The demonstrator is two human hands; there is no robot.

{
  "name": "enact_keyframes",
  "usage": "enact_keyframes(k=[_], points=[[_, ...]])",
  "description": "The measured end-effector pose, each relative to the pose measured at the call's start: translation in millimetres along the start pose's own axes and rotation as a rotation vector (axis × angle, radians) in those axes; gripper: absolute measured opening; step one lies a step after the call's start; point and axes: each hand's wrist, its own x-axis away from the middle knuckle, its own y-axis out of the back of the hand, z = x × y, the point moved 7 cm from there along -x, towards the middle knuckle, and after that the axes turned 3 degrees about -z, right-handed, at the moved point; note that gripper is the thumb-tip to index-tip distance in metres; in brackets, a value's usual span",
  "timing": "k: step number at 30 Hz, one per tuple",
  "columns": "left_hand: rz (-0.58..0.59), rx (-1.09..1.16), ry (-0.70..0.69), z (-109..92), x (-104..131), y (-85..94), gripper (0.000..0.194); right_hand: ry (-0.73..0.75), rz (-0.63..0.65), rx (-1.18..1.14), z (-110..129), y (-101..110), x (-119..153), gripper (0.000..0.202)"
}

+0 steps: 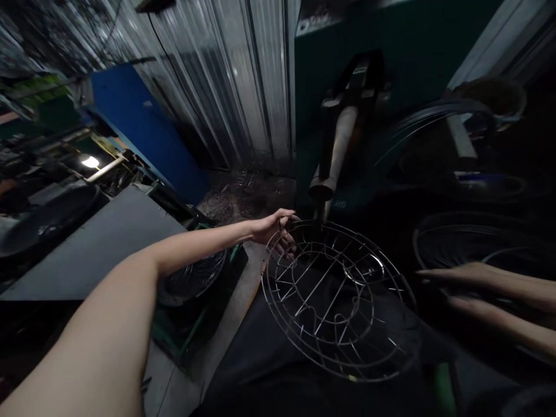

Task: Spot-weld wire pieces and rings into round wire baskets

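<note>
My left hand (278,231) reaches in from the left, its thumb and fingers closed around the near-left rim of a round wire grille (310,301). Concentric rings joined by short spokes make up the grille, which lies tilted over dark cloth (260,359). A smaller shiny ring (364,270) shows within its far side. The grille's far edge is close beneath a machine's metal cylinder (336,150); whether they touch I cannot tell. To the right, my right hand (469,286) is blurred, its fingers stretched out and apart from the thumb, near the grille's right edge.
A dark green machine body (403,46) stands ahead, with bundled wire (447,110) to its right. Dark round wire pieces (478,237) lie beyond my right hand. On the left are a grey board (117,237), a green-framed bin (191,284) and a blue panel (134,121).
</note>
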Motion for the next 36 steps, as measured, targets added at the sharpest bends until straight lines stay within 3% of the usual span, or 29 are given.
enact_keyframes(k=[3,5,9,13,15,20,24,28,29,31,34,36], points=[[0.011,-0.048,0.191,31,19,-8.7,0.060,0.191,0.274,-0.015,42,-26,-5,0.030],[-0.140,-0.111,0.264,49,39,-5.5,0.059,0.244,0.302,-0.025,63,-44,-6,0.028],[-0.474,-0.292,0.164,65,70,1.7,0.077,0.222,0.272,-0.091,96,-105,-4,0.032],[-0.597,-0.408,0.044,76,83,-3.1,0.092,0.089,0.287,-0.167,123,-182,7,0.039],[-0.658,-0.366,0.008,85,89,-3.7,0.094,0.055,0.243,-0.191,128,-206,10,0.036],[-0.778,-0.158,-0.159,112,98,-1.1,0.090,-0.101,0.140,-0.267,102,-228,12,0.031],[-0.896,-0.216,-0.311,132,107,-3.8,0.086,-0.292,0.199,-0.464,75,-239,12,0.036],[-1.119,-0.591,-0.702,125,135,-18.2,0.040,-0.263,0.222,-0.418,74,-233,12,0.036],[-1.089,-0.725,-0.810,120,138,-26.6,0.031,-0.251,0.217,-0.413,76,-230,14,0.035],[-0.895,-0.984,-0.954,108,134,-44.4,0.025,-0.234,0.207,-0.427,80,-223,18,0.033],[-0.533,-1.309,-1.015,92,119,-66.9,0.030,-0.214,0.178,-0.430,88,-209,27,0.030],[-0.387,-1.490,-1.037,83,113,-79.3,0.033,-0.200,0.167,-0.412,93,-200,35,0.028]])
